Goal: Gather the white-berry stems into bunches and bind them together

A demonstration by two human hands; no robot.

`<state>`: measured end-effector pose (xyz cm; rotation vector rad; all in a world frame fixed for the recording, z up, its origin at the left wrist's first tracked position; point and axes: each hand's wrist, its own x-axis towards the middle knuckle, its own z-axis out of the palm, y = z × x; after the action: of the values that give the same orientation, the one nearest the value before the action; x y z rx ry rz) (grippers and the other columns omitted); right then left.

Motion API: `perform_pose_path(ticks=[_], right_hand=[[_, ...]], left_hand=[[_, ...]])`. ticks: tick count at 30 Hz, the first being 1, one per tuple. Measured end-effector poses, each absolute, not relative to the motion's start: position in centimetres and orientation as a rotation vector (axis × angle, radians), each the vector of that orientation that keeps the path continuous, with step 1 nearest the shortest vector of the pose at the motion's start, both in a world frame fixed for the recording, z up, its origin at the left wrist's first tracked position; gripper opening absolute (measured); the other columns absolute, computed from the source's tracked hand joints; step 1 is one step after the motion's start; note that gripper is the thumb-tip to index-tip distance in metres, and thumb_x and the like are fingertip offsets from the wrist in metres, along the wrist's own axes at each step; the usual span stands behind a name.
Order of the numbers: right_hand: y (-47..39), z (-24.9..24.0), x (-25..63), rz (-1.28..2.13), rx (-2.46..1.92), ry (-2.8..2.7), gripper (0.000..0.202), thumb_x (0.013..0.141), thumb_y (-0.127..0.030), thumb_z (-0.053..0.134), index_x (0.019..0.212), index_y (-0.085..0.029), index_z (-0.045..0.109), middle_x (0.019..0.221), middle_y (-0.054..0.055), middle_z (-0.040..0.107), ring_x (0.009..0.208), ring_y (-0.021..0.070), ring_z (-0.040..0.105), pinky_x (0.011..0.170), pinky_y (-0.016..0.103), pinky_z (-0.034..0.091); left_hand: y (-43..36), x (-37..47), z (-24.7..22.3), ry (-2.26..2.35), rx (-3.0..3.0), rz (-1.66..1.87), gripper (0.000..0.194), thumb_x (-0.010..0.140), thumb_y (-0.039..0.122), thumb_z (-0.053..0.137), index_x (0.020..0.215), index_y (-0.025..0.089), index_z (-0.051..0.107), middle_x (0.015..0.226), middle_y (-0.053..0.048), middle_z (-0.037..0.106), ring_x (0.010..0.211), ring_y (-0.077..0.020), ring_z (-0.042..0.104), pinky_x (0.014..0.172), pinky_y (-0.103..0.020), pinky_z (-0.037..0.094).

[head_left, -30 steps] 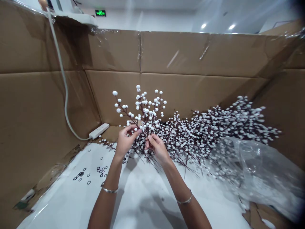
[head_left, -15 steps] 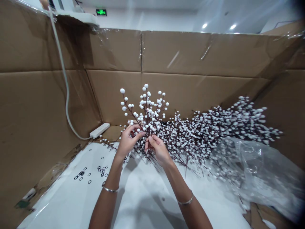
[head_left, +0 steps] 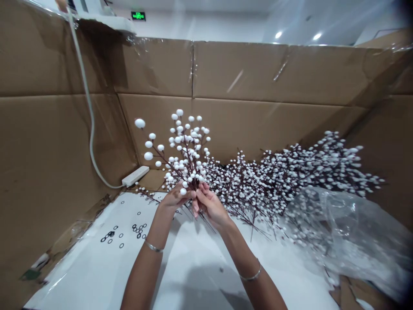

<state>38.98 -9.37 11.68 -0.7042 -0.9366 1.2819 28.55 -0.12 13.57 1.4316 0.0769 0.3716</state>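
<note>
A bunch of artificial berry stems (head_left: 187, 148), with white balls on dark red-brown twigs, stands upright in front of me. My right hand (head_left: 211, 204) pinches its lower stems between thumb and fingers. My left hand (head_left: 177, 196) is closed at the bunch's left side, thumb reaching toward the right hand's fingertips; berries partly cover its fingers. Behind and to the right lies a long pile of the same berry stems (head_left: 274, 176), their bare ends pointing toward me. Small black rings (head_left: 138, 230) are scattered on the white table surface (head_left: 106, 275) left of my left arm.
Clear plastic wrapping (head_left: 348, 228) covers part of the pile at the right. Cardboard walls (head_left: 241, 73) enclose the back and sides. A white power strip (head_left: 135, 176) with a hanging cable (head_left: 87, 94) lies in the back left corner.
The bunch has shifted left and closer to me, tilting leftward. Both hands have moved a little down and left with it, and the left hand's fingers now sit lower behind the berries.
</note>
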Motion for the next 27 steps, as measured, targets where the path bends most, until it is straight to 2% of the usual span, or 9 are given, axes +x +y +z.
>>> perform_pose_path(ticks=[4,8,12,16,18,22,24,25,27], right_hand=[[-9.5,11.5,38.9,1.233,-0.705,-1.019,0.032,0.082,-0.046,0.062,0.092,-0.019,0.047,0.056,-0.005,0.057,0.045,0.0091,0.051,0.047,0.021,0.044],[-9.9,12.0,38.8,1.155,-0.771,-1.124,0.033,0.085,-0.048,0.058,0.086,-0.015,0.053,0.057,-0.002,0.057,0.049,0.0074,0.051,0.052,0.021,0.043],[-10.1,12.4,38.8,1.103,-0.841,-1.142,0.036,0.086,-0.049,0.055,0.08,-0.014,0.054,0.055,-0.001,0.056,0.048,0.008,0.052,0.053,0.022,0.043],[-10.0,12.3,38.8,1.094,-0.836,-1.117,0.038,0.086,-0.05,0.055,0.074,-0.014,0.053,0.052,-0.003,0.05,0.047,0.0071,0.049,0.051,0.021,0.041],[-9.9,12.1,38.8,1.101,-0.812,-1.095,0.037,0.085,-0.05,0.056,0.073,-0.015,0.052,0.051,-0.004,0.048,0.046,0.0067,0.047,0.049,0.021,0.04],[-9.9,11.9,39.1,1.089,-0.713,-1.043,0.032,0.086,-0.045,0.057,0.076,-0.016,0.05,0.051,-0.005,0.045,0.045,0.0059,0.044,0.047,0.02,0.036],[-10.0,12.0,39.5,1.051,-0.647,-0.975,0.03,0.086,-0.043,0.058,0.075,-0.017,0.049,0.052,-0.005,0.043,0.046,0.0056,0.043,0.048,0.02,0.035],[-10.1,12.2,39.9,1.027,-0.621,-0.935,0.029,0.086,-0.042,0.059,0.075,-0.018,0.048,0.053,-0.006,0.042,0.046,0.0054,0.043,0.049,0.02,0.035],[-10.3,12.6,40.6,0.983,-0.592,-0.867,0.029,0.085,-0.041,0.06,0.074,-0.019,0.046,0.053,-0.006,0.039,0.046,0.0055,0.042,0.054,0.022,0.039]], left_hand=[[0.3,28.6,13.2,0.082,1.438,0.471,0.053,0.057,0.06,0.076,0.085,0.015,0.069,0.057,-0.004,0.063,0.04,-0.0166,0.056,0.039,-0.028,0.046],[0.6,28.3,13.2,0.16,1.442,0.689,0.042,0.059,0.052,0.078,0.077,0.015,0.069,0.083,-0.01,0.069,0.055,-0.0153,0.061,0.044,-0.025,0.046],[0.2,27.8,13.6,0.218,1.48,0.702,0.032,0.064,0.04,0.078,0.083,0.014,0.071,0.087,-0.009,0.07,0.062,-0.016,0.063,0.047,-0.023,0.048],[-0.6,27.9,14.0,0.239,1.497,0.693,0.032,0.07,0.035,0.075,0.093,0.015,0.071,0.092,-0.009,0.071,0.057,-0.0139,0.062,0.048,-0.025,0.05],[-0.8,27.8,14.4,0.243,1.528,0.712,0.031,0.072,0.034,0.074,0.097,0.016,0.071,0.096,-0.009,0.071,0.064,-0.0154,0.064,0.056,-0.027,0.053],[0.8,25.6,14.9,0.321,1.799,0.728,0.033,0.073,0.035,0.073,0.101,0.018,0.072,0.106,-0.009,0.069,0.096,-0.0221,0.064,0.08,-0.03,0.053],[2.8,23.7,14.6,0.487,1.943,0.733,0.035,0.079,0.04,0.065,0.107,0.02,0.069,0.112,-0.009,0.067,0.105,-0.022,0.061,0.086,-0.03,0.05],[3.9,22.7,14.2,0.628,2.001,0.748,0.035,0.082,0.043,0.059,0.106,0.019,0.069,0.112,-0.009,0.068,0.103,-0.0215,0.062,0.085,-0.03,0.049],[6.1,21.4,12.9,0.991,2.16,0.652,0.035,0.081,0.047,0.057,0.094,0.017,0.071,0.098,-0.009,0.07,0.091,-0.0216,0.064,0.08,-0.03,0.048]])
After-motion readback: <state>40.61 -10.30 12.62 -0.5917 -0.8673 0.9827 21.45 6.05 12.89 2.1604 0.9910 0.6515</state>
